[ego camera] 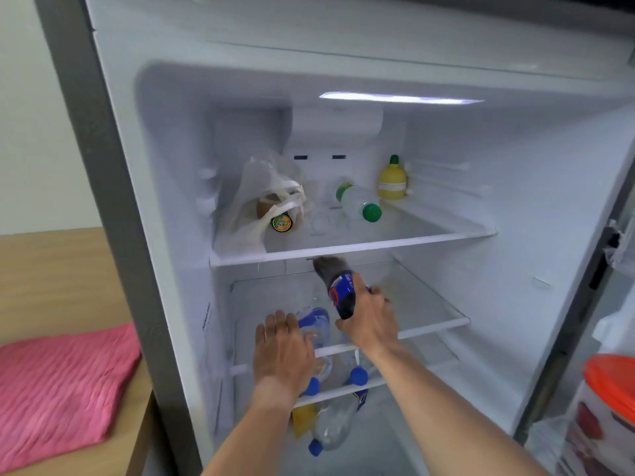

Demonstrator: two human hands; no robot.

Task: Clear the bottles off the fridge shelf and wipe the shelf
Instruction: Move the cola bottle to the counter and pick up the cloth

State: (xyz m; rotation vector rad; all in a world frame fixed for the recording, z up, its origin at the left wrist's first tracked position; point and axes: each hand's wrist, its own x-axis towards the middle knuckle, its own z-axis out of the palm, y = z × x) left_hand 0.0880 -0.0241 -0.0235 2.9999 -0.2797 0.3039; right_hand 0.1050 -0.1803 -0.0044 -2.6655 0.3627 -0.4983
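Inside the open fridge, my right hand point(369, 319) grips a dark cola bottle with a blue label point(338, 288), lifted at a tilt above the middle glass shelf point(436, 322). My left hand point(283, 350) rests on a clear water bottle with a blue label point(316, 326) that lies on that shelf's left side. A second clear bottle with a blue cap point(358, 375) lies beside it, partly hidden by my arms. Another clear blue-capped bottle point(331, 429) lies on the level below.
The top shelf point(343, 250) holds a plastic bag with a jar point(271, 204), a lying green-capped bottle point(360, 202) and a yellow lemon-shaped bottle point(392, 182). A pink cloth point(62, 386) lies on the wooden table at left. An orange-lidded tub point(608, 400) sits in the door at right.
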